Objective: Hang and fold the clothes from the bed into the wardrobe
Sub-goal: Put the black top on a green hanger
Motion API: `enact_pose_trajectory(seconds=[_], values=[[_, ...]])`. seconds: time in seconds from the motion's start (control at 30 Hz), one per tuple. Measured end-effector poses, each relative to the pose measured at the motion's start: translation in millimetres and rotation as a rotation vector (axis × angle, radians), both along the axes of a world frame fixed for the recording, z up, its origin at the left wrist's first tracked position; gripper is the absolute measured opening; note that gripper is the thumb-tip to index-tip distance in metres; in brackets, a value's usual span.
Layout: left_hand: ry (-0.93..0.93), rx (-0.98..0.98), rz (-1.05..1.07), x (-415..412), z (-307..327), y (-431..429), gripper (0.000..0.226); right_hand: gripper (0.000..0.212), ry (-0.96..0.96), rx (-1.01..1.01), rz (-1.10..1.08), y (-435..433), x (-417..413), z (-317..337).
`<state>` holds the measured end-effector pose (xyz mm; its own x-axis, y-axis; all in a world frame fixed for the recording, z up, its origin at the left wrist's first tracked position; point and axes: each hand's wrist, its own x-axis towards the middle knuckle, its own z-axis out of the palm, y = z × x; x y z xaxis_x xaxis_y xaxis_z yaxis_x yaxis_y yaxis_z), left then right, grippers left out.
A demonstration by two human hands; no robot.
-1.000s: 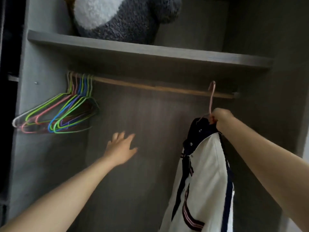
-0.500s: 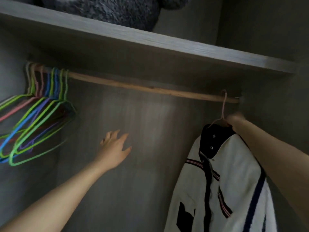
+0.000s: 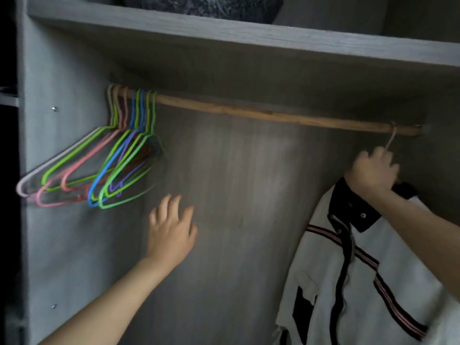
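A white shirt (image 3: pixel 348 277) with a dark collar and dark and red stripes hangs on a pink hanger (image 3: pixel 391 139) at the right end of the wooden rail (image 3: pixel 261 113). The hanger's hook sits over the rail. My right hand (image 3: pixel 373 173) grips the hanger's neck just above the collar. My left hand (image 3: pixel 171 230) is held out with spread fingers in the middle of the wardrobe, holding nothing and touching nothing I can see.
Several empty coloured hangers (image 3: pixel 104 160) hang bunched at the rail's left end. A grey shelf (image 3: pixel 224 36) runs above the rail, with a dark fluffy thing (image 3: pixel 206 6) on it. The wardrobe's left wall (image 3: pixel 49 170) and back panel (image 3: pixel 236 195) enclose the space.
The shirt's hanger went from held just below the rail to hooked over its right end. My right hand stayed on the hanger. My left hand stayed open in mid-air.
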<state>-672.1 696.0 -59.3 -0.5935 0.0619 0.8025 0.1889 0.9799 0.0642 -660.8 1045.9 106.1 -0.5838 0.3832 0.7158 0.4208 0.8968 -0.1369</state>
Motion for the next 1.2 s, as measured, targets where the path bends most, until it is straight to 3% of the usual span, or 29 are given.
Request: enact_pose_trajectory(seconds=[0.1, 0.43, 0.63, 0.73, 0.93, 1.03, 1.2], values=[[0.066, -0.009, 0.104, 14.9, 2.3, -22.2, 0.046, 0.04, -0.087, 0.023, 0.193, -58.3, -7.7, -19.2], [0.411, -0.166, 0.313, 71.6, 27.3, -135.1, 0.036, 0.037, -0.357, -0.265, 0.775, -259.4, -18.1, -73.0], [0.514, -0.195, 0.405, 83.6, 24.6, -214.7, 0.047, 0.05, -0.286, -0.743, 1.085, -384.4, -13.9, -68.2], [0.498, -0.214, 0.383, 80.9, 10.2, -242.2, 0.055, 0.051, -0.195, -0.897, 1.105, -425.0, -13.6, -67.9], [0.543, -0.277, 0.281, 71.7, -3.1, -262.1, 0.059, 0.038, -0.184, -0.911, 1.016, -451.1, -12.3, -74.5], [0.576, -0.248, 0.243, 70.5, -0.4, -261.9, 0.057, 0.043, -0.128, -0.982, 0.99, -462.8, -8.9, -71.8], [0.617, -0.259, 0.22, 68.7, -2.7, -263.4, 0.054, 0.045, -0.24, -0.959, 0.99, -488.3, -8.0, -75.2]])
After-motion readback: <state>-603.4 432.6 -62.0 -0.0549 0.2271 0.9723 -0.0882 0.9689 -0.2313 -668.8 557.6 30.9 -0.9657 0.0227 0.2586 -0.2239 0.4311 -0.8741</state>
